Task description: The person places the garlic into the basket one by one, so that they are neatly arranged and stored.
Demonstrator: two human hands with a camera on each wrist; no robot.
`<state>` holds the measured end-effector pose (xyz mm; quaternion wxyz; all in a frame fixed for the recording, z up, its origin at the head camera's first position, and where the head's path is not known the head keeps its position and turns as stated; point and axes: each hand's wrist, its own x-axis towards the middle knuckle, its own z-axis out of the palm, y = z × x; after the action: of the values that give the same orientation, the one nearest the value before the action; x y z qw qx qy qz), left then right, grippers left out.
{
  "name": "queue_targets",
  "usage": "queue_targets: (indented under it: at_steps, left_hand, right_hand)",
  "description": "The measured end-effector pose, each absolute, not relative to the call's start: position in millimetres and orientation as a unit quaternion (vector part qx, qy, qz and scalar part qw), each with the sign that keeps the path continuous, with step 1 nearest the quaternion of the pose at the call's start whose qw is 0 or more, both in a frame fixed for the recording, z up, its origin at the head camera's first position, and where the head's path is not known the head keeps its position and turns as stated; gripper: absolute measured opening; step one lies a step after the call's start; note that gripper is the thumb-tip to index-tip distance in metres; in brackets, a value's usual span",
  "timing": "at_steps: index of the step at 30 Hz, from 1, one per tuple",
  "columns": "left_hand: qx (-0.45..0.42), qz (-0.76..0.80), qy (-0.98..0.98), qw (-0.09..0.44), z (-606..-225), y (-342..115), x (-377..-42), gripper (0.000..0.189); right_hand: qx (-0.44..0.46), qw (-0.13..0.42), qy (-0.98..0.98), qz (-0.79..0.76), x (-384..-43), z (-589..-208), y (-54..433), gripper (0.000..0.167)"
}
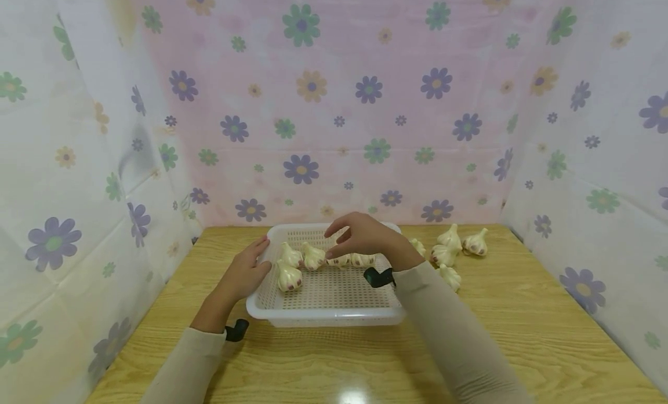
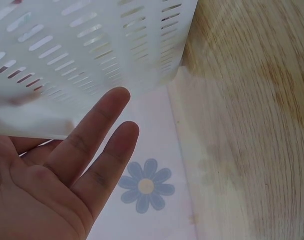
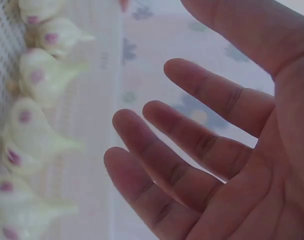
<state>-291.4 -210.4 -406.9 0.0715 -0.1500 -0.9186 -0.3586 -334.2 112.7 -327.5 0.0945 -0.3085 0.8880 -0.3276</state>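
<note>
A white plastic basket (image 1: 326,313) with slotted walls stands on the table. Several garlic bulbs lie in it, one (image 1: 289,276) in front of a row along the back; part of that row is behind my right hand. My left hand (image 1: 247,272) touches the basket's left rim, its thumb at the edge. In the left wrist view two straight fingers (image 2: 109,112) extend beside the slotted wall. Over the back of the basket my right hand (image 1: 360,235) hovers, palm down. The right wrist view shows its fingers (image 3: 157,155) apart, holding nothing, beside the garlic bulbs (image 3: 36,135).
To the right of the basket, more garlic bulbs (image 1: 475,243) sit in a loose cluster on the wooden table (image 1: 527,323), partly behind my right forearm. Flower-patterned cloth (image 1: 344,102) walls in the table at the back and on both sides.
</note>
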Motion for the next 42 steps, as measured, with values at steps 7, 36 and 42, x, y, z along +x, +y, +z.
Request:
queue_targets:
  at_steps: [7, 36, 42]
  left_hand:
    - [-0.148, -0.36, -0.919, 0.064, -406, -210, -291, 0.066]
    - [-0.142, -0.369, -0.917, 0.054, -407, -211, -291, 0.066]
    - [-0.142, -0.373, -0.915, 0.052, -408, -211, -291, 0.067]
  right_hand:
    - [-0.292, 0.055, 0.878, -0.375, -318, -321, 169, 0.048]
    - [-0.161, -0.038, 0.901, -0.401, -285, -393, 369, 0.047]
    - [-0.159, 0.03, 0.887, -0.432, -289, -414, 382, 0.055]
